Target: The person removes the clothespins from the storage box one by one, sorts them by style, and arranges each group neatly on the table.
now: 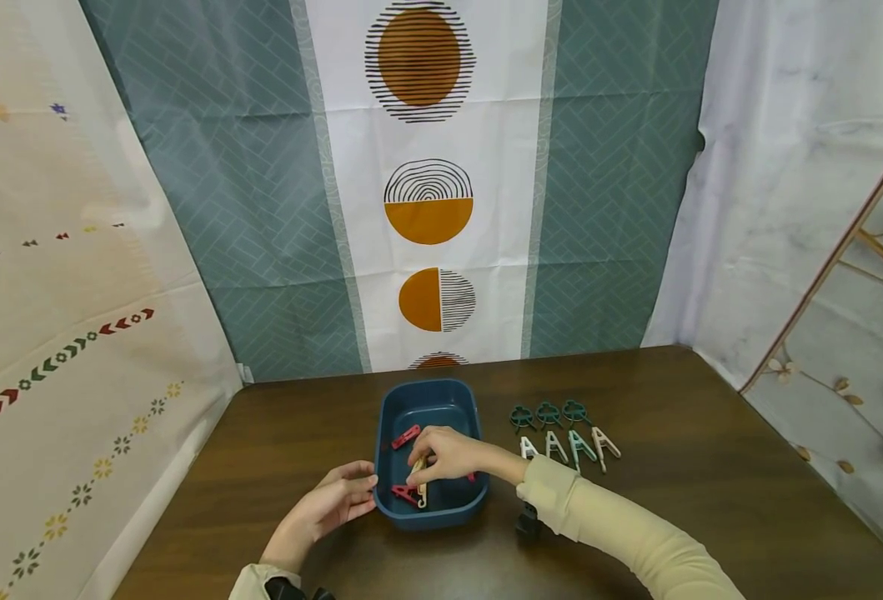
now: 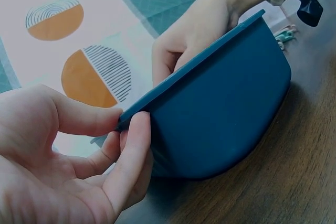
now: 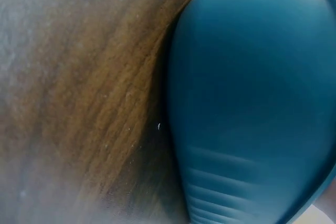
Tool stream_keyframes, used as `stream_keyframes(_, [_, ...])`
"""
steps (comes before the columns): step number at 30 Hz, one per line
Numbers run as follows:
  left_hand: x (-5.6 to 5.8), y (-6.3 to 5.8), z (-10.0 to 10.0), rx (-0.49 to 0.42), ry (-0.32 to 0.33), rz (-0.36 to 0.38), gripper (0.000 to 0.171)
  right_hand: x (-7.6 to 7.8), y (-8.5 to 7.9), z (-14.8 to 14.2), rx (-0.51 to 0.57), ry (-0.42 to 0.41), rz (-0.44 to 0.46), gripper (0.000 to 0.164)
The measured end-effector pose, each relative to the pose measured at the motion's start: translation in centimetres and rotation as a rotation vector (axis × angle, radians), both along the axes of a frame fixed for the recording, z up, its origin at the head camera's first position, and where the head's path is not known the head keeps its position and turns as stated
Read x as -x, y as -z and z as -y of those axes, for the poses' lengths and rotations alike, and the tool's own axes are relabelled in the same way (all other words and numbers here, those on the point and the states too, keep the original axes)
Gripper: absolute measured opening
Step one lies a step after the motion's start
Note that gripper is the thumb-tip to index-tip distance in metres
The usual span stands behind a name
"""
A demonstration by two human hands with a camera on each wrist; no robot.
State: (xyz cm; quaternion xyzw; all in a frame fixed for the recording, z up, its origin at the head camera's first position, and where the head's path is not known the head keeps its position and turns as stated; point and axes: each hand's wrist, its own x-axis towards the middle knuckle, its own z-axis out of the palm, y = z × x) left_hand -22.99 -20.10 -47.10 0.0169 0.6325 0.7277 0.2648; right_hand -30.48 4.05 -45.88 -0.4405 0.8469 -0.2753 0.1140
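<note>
My left fingers (image 2: 135, 148) pinch the basin rim (image 2: 199, 65), my right fingers (image 1: 418, 451) a yellow clothespin (image 1: 422, 495), which a loose grip might drop.

A blue, round-cornered bin (image 1: 438, 522) stands upright near the bench's (image 1: 298, 425) far edge, a slim pale-yellow clip (image 1: 422, 495) held inside it, one end pointing nearwards.

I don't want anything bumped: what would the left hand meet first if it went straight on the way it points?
The blue basin: the left hand is touching its rim there. Past that wall, a red clothespin looks roughly in line, though depth is unclear.
</note>
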Motion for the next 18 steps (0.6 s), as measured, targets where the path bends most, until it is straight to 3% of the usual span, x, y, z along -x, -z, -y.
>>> stream_keyframes(14, [0.07,0.04,-0.02,-0.005,-0.003,-0.001,0.023,-0.14,-0.31,-0.31,-0.062,-0.012,-0.016,0.03])
stream_keyframes(18, [0.02,0.09,-0.01,-0.006,-0.007,0.001,0.024,-0.11,-0.36,-0.37,-0.037,-0.016,0.036,0.031])
